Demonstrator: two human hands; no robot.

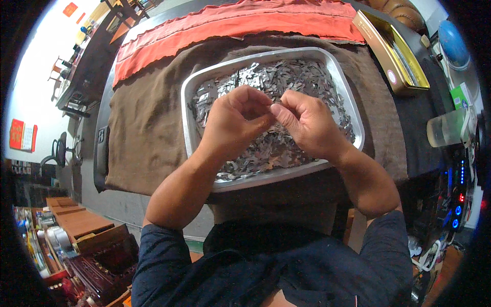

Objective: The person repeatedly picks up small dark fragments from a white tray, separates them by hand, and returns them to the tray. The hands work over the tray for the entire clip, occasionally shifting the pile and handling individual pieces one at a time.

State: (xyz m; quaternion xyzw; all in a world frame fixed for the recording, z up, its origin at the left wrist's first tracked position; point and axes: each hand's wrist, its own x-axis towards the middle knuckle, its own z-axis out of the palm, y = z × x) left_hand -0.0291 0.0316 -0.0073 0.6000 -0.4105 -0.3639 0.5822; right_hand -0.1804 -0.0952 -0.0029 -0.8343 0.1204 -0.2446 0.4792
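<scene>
Both of my hands meet above a rectangular silver metal tray [185, 110] filled with small, flat, shiny metal pieces [286, 148]. The fingertips of my left hand [235, 120] are pinched together, touching those of my right hand [312, 123]. On the right, thumb and forefinger are pressed together as well. Whatever lies between the fingertips is too small or too hidden to make out. Beneath my hands the loose silvery pieces spread over the whole tray bottom.
Under the tray lies a brown cloth [143, 133] on a dark table. A red cloth [225, 23] runs along the far edge. At the far right stands a long open gold box [391, 53]; beyond it are a clear plastic jug [447, 128] and a blue round object [453, 43].
</scene>
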